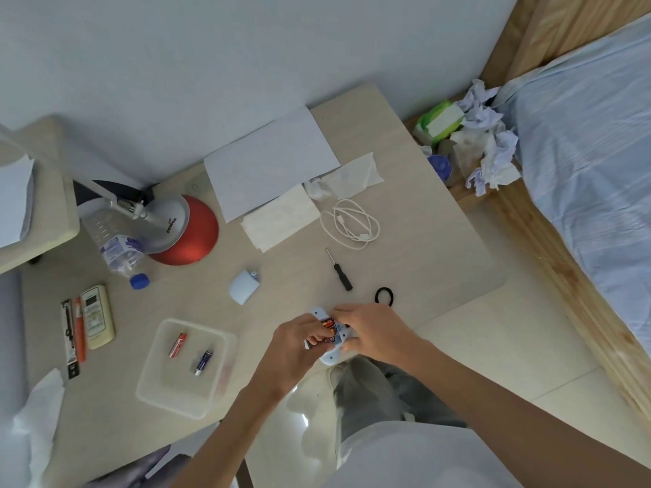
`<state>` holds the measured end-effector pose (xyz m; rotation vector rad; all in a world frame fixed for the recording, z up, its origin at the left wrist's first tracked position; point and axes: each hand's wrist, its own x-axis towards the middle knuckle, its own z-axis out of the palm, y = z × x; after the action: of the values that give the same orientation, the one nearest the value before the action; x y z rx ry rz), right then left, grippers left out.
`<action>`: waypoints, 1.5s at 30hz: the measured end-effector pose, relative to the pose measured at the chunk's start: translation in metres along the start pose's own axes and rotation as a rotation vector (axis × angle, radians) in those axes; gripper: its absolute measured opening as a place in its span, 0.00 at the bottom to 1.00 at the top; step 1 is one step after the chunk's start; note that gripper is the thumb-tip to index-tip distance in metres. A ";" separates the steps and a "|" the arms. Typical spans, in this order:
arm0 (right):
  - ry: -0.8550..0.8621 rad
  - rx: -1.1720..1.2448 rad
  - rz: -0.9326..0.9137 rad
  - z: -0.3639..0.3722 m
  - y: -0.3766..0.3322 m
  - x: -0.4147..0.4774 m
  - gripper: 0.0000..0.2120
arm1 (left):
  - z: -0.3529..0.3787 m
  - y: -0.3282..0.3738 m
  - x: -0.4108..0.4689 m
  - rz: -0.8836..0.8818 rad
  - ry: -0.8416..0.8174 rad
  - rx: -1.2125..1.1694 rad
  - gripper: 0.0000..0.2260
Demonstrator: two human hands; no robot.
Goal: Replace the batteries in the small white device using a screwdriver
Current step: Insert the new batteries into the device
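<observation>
The small white device (330, 357) is held over the table's near edge, its open battery bay facing up with a red battery (327, 324) in it. My left hand (299, 346) grips its left side, fingers on the batteries. My right hand (370, 332) grips its right side. The black screwdriver (339, 270) lies on the table just beyond my hands. A white cover piece (243, 287) lies to the left of it. A clear plastic tray (186, 368) at the left holds a red battery (178, 344) and a dark blue battery (203, 361).
A black hair tie (384, 296) lies by my right hand. Farther back are a white cable (352, 223), tissues (281, 216), paper (267, 160), a red lamp base (190, 234) and a plastic bottle (119, 248). A remote (97, 317) and pens lie at left. A bed (591, 153) stands at right.
</observation>
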<state>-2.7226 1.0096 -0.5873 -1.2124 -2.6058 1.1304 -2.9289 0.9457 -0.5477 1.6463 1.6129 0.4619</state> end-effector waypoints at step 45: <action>0.002 -0.081 -0.004 0.003 0.000 -0.001 0.22 | 0.004 -0.027 0.002 0.189 -0.235 0.184 0.08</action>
<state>-2.7229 1.0074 -0.5892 -1.2215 -2.6756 1.0327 -2.9447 0.9435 -0.5704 1.9236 1.3657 0.2072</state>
